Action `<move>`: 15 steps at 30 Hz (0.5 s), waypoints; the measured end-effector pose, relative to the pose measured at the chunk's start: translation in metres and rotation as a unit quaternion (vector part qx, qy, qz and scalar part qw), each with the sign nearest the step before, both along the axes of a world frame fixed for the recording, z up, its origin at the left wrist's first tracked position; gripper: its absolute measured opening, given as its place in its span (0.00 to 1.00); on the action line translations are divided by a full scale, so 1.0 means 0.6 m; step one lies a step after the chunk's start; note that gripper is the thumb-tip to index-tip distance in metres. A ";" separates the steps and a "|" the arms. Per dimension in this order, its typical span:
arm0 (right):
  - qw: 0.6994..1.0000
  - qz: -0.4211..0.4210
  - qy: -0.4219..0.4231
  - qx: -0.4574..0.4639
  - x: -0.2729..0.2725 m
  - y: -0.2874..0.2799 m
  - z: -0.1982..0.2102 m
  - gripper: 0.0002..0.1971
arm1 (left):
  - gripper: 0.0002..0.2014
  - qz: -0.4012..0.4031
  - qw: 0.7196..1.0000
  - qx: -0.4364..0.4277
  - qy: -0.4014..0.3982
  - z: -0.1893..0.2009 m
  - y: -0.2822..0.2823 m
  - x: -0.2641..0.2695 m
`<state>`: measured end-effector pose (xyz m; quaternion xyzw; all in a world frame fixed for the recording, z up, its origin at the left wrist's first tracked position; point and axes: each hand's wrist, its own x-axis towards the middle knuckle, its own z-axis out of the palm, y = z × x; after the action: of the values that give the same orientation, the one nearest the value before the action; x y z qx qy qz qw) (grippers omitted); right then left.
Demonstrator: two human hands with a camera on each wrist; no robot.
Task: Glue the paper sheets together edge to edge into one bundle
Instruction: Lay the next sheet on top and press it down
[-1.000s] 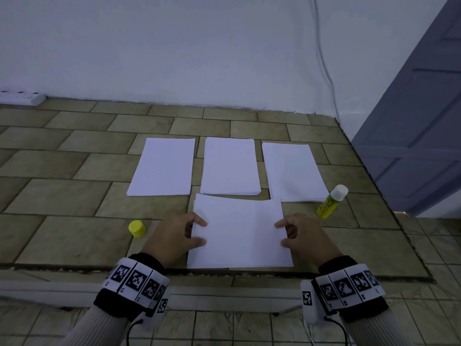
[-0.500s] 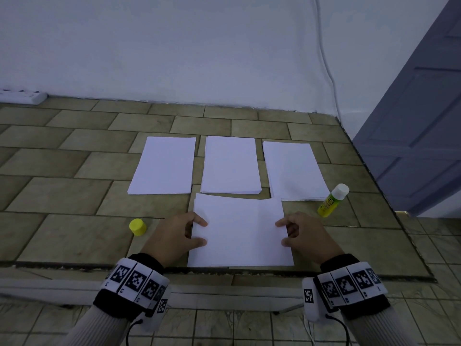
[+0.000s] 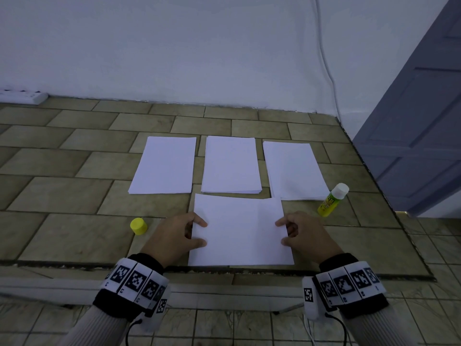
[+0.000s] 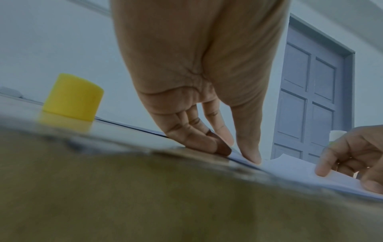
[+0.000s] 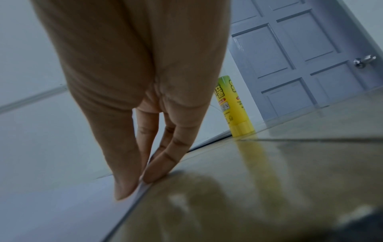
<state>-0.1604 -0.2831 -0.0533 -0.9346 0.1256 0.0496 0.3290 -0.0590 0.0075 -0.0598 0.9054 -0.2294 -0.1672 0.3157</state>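
Note:
A front stack of white paper sheets [image 3: 240, 233] lies crosswise near the table's front edge. My left hand [image 3: 197, 233] pinches its left edge, thumb and forefinger on top and the other fingers curled at the side [image 4: 207, 142]. My right hand [image 3: 283, 233] pinches the right edge the same way, thumb on the sheet [image 5: 124, 188]. Three more paper stacks lie in a row behind: left [image 3: 163, 166], middle [image 3: 230, 166], right [image 3: 294, 171]. A yellow-green glue stick [image 3: 333, 203] lies uncapped right of my right hand. Its yellow cap [image 3: 138, 226] stands left of my left hand.
The tiled tabletop [image 3: 62, 191] ends just under my wrists at the front edge [image 3: 74, 265] and at the right edge [image 3: 389, 201] near a grey door [image 3: 419, 121]. A white power strip [image 3: 22, 96] lies at the far left against the wall.

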 end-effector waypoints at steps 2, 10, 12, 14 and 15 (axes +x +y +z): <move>1.000 0.002 0.000 -0.005 0.000 0.001 0.000 0.20 | 0.17 0.002 1.000 -0.002 0.001 0.000 0.001 0.000; 1.000 0.002 0.014 -0.023 0.003 0.003 -0.003 0.20 | 0.16 0.002 1.000 -0.003 0.007 0.000 0.002 0.001; 0.999 0.007 0.021 -0.042 0.002 0.004 -0.005 0.20 | 0.16 -0.004 0.999 0.039 -0.012 0.001 0.001 0.001; 0.997 0.017 0.030 -0.070 0.002 0.005 -0.005 0.20 | 0.23 -0.013 0.993 0.100 -0.067 -0.001 -0.002 0.001; 0.995 0.022 0.036 -0.088 0.002 0.006 -0.003 0.21 | 0.26 -0.017 0.990 0.113 -0.087 -0.003 -0.005 -0.001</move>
<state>-0.1594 -0.2794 -0.0554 -0.9602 0.1207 0.0791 0.2393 -0.0597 0.0043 -0.0614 0.9423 -0.2512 -0.1177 0.1874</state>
